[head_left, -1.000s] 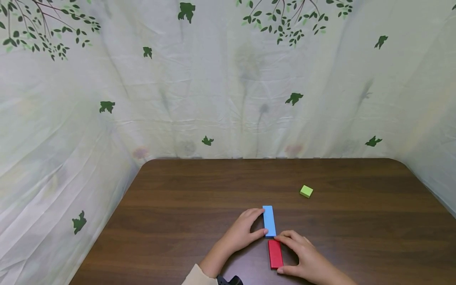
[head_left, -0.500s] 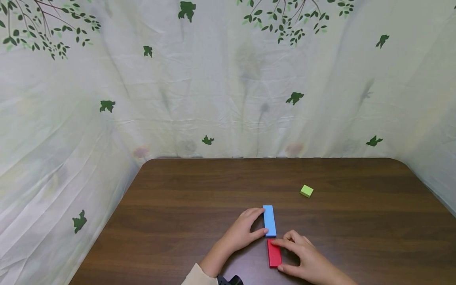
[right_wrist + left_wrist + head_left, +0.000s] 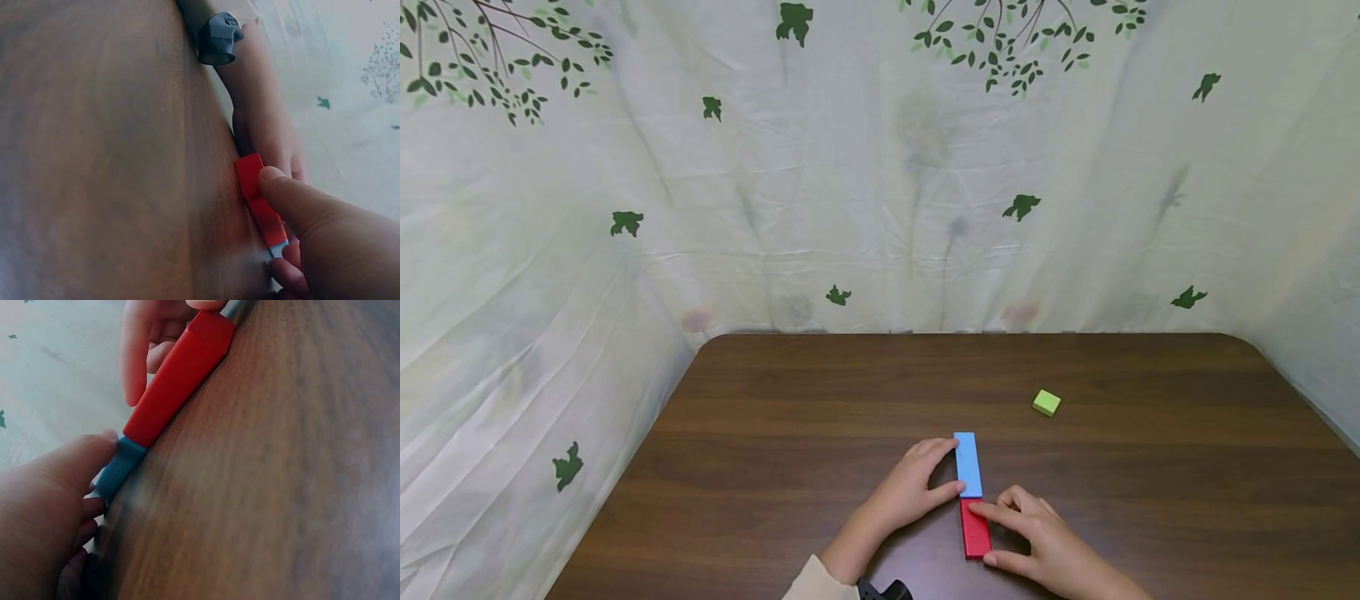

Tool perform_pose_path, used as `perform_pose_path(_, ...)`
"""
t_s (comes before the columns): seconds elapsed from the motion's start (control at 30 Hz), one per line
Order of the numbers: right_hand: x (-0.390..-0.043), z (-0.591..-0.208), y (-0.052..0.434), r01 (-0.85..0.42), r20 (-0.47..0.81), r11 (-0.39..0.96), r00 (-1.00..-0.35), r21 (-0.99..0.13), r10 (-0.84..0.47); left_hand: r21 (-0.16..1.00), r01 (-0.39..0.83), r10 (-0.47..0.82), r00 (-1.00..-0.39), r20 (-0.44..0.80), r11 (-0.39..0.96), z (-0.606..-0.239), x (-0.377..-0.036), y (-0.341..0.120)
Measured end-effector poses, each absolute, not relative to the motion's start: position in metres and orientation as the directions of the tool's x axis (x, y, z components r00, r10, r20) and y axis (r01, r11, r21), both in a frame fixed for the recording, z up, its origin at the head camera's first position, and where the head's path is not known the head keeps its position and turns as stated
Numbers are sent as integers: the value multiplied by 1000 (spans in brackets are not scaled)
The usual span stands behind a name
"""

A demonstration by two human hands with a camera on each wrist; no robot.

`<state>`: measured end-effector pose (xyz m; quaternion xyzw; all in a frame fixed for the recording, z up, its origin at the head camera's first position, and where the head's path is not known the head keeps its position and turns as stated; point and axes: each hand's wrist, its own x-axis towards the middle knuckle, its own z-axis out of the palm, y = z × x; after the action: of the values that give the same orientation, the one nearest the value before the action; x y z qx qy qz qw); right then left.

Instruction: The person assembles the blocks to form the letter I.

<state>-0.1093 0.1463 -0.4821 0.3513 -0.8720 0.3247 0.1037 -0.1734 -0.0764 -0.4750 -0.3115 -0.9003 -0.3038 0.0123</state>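
Observation:
A blue flat block (image 3: 967, 464) lies lengthwise on the brown table (image 3: 790, 433). A red flat block (image 3: 974, 530) lies end to end with it on the near side, and the two touch. My left hand (image 3: 947, 470) pinches the blue block from its left, index finger at the far end and thumb at the near end. My right hand (image 3: 992, 535) pinches the red block, index finger at its far end and thumb at its near end. The left wrist view shows the red block (image 3: 178, 378) butted against the blue block (image 3: 122, 469). The right wrist view shows my thumb on the red block (image 3: 257, 197).
A small green cube (image 3: 1046, 403) sits alone on the table, further back and to the right. A leaf-printed white cloth (image 3: 880, 208) hangs behind the table and on both sides. A dark device (image 3: 219, 37) is strapped to my left wrist.
My right hand has slid the red block forward and slightly left until it butts against the blue block's near end. My left hand and the blue block have stayed put.

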Motion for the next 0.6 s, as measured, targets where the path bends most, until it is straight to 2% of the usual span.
perform_pose_path(0.6, -110, -485, 147, -658, 386, 553, -750, -510, -537, 576, 551, 522, -820, 236, 604, -477, -173, -76)
